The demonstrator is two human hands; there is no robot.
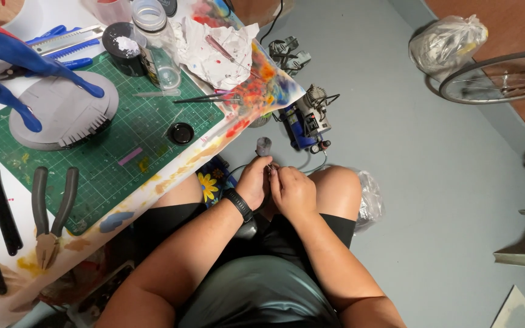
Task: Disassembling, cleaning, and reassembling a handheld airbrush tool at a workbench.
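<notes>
A small airbrush (267, 159) is being gripped between both hands above the lap, just off the tabletop (171, 176) edge.

The slim metal body, topped by a small greyish cup, is being pinched by the closed left hand (254, 182) and the closed right hand (293, 192); its finer details are being hidden by the fingers. A compressor (307, 121) is being left on the floor nearby.

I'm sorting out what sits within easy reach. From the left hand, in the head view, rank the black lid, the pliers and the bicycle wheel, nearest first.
1. Black lid, on the green mat up-left of the left hand.
2. Pliers, far left on the table.
3. Bicycle wheel, upper right on the floor.
</notes>
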